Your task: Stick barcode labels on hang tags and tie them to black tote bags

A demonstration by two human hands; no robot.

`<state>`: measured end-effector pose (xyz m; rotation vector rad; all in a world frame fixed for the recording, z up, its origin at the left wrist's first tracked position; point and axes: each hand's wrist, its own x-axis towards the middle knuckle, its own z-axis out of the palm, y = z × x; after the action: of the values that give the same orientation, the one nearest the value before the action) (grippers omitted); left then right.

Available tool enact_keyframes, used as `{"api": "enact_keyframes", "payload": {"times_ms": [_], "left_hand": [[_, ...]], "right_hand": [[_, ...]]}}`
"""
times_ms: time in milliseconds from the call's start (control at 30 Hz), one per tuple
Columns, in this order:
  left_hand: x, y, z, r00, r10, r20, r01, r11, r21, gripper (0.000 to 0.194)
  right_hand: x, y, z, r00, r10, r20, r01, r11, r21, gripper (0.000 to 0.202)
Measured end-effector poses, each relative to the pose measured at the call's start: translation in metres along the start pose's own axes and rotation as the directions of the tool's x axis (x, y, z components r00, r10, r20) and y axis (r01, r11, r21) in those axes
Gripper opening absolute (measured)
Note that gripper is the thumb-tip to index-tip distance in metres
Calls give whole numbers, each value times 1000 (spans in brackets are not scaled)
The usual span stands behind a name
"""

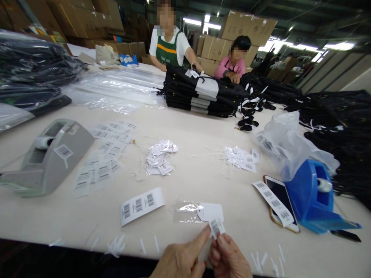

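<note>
Between thumb and fingers, my right hand [230, 256] pinches a small barcode sticker [216, 227]. The index finger of my left hand [181, 256] points out and touches or nearly touches the sticker's left edge; its other fingers are curled. Just above the sticker lies a white tag [211, 212], partly inside a clear plastic sleeve [187, 211]. A strip of barcode labels [142, 205] rests to the left. Farther up are two piles of tags, one near the middle [160, 157] and one at the right [242, 158].
A grey tape dispenser [60, 154] stands left beside barcode sheets [106, 154]. At right are a blue dispenser [310, 197], a phone [282, 200] under a label strip, and a crumpled plastic bag [285, 143]. Two people stand behind stacked black goods [179, 88]. Paper slivers [116, 246] lie along the near edge.
</note>
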<state>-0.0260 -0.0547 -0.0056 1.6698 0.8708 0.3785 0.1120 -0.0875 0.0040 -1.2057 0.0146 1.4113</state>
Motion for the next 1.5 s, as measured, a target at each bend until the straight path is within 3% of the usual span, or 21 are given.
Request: {"api": "enact_keyframes", "payload": {"times_ms": [67,133,200,300,367,500,767,933,1267,1400,1500], "left_hand": [[-1,-3,-4,975,173,-136,-138,962,237,54],[3,-1,-10,915,357,-189,-247,864,440,35],[10,3,-17,857,494,-146,-338,754,563,25],[27,6,-21,810,584,-55,-427,651,627,22],[37,3,-19,811,586,-1,-434,602,671,19],[46,-10,-15,856,515,58,-393,574,718,14],[44,-8,-17,876,477,65,-378,597,708,17],[45,-8,-17,868,491,79,-387,567,727,28],[44,-2,-16,882,461,96,-364,539,760,27],[45,-1,-15,902,418,109,-340,534,774,26],[46,-1,-15,912,392,123,-332,525,783,27]], "right_hand": [[7,-12,-6,997,-73,11,74,990,-120,28],[16,-28,-11,991,-123,52,133,934,-330,29],[25,-45,-12,985,-120,122,168,812,-559,31],[36,-61,-7,981,-58,183,178,635,-751,33],[40,-65,-2,982,-18,187,163,571,-804,32],[44,-67,5,981,-4,193,168,508,-845,28],[49,-70,4,983,61,171,118,500,-858,26],[49,-68,6,985,32,168,131,490,-862,26],[53,-63,2,985,-27,173,168,433,-886,25],[56,-58,-1,980,-85,183,200,317,-927,21],[55,-55,2,962,-192,196,220,117,-968,18]]}}
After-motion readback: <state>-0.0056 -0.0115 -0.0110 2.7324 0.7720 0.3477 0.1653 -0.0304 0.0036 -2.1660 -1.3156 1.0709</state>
